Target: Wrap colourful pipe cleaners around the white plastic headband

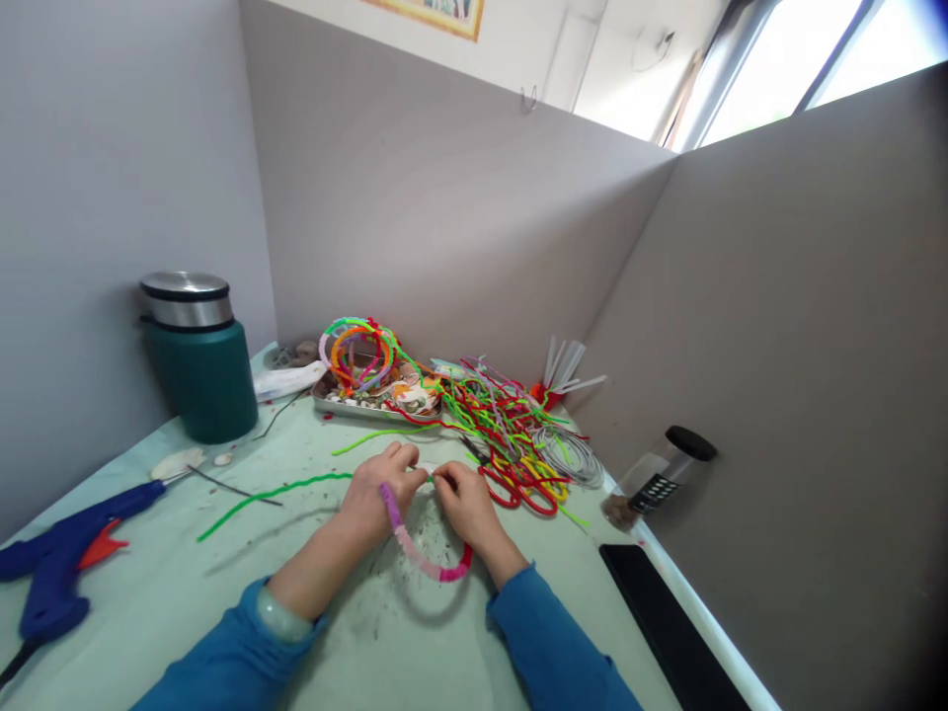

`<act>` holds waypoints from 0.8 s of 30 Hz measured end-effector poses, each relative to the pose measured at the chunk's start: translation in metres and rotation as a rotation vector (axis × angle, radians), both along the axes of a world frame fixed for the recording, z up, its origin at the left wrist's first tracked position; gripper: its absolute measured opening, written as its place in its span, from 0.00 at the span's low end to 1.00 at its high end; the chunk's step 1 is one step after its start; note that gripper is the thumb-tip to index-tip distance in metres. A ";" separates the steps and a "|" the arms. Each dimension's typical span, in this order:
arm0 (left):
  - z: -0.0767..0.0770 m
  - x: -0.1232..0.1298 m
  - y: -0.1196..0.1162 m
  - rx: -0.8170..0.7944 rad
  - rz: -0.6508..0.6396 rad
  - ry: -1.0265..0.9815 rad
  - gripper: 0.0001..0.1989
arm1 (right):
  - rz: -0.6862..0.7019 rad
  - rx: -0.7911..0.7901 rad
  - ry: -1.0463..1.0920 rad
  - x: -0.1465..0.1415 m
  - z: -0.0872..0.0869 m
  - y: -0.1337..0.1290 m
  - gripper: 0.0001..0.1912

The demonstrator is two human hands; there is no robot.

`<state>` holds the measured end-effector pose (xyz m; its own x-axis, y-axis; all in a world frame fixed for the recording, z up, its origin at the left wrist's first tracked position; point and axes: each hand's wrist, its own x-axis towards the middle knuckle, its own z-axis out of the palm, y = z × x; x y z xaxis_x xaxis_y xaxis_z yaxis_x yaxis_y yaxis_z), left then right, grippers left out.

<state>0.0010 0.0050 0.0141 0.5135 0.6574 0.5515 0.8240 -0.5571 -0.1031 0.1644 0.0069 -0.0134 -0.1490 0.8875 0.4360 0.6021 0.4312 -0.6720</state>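
My left hand (381, 494) and my right hand (463, 499) meet above the middle of the table, fingers closed in pinches around a small whitish piece (428, 472) between them. A pink, purple and red fuzzy ring (419, 561) hangs in an arc below both hands, its purple end over the back of my left hand and its red end by my right wrist. From my left hand a green pipe cleaner (274, 492) stretches out to the left. The fingertips are too small to show exactly what each one grips.
Behind the hands are a metal tray (377, 410) with colourful rings, tangled pipe cleaners (493, 405) and red-handled scissors (529, 497). At left stand a green flask (199, 370) and a blue glue gun (70, 558). At right are a clear jar (656, 479) and a black phone-like slab (671, 627).
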 end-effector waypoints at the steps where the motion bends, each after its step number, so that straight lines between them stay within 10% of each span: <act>1: 0.001 0.000 0.000 0.017 -0.016 0.000 0.11 | 0.011 -0.009 -0.004 0.000 0.000 0.000 0.07; 12: -0.006 -0.004 0.004 -0.118 -0.133 -0.127 0.11 | 0.203 -0.020 -0.080 0.002 0.007 -0.006 0.06; 24: -0.003 -0.008 0.014 -0.884 -0.131 -0.753 0.12 | 0.318 -0.007 -0.080 0.006 0.019 -0.009 0.06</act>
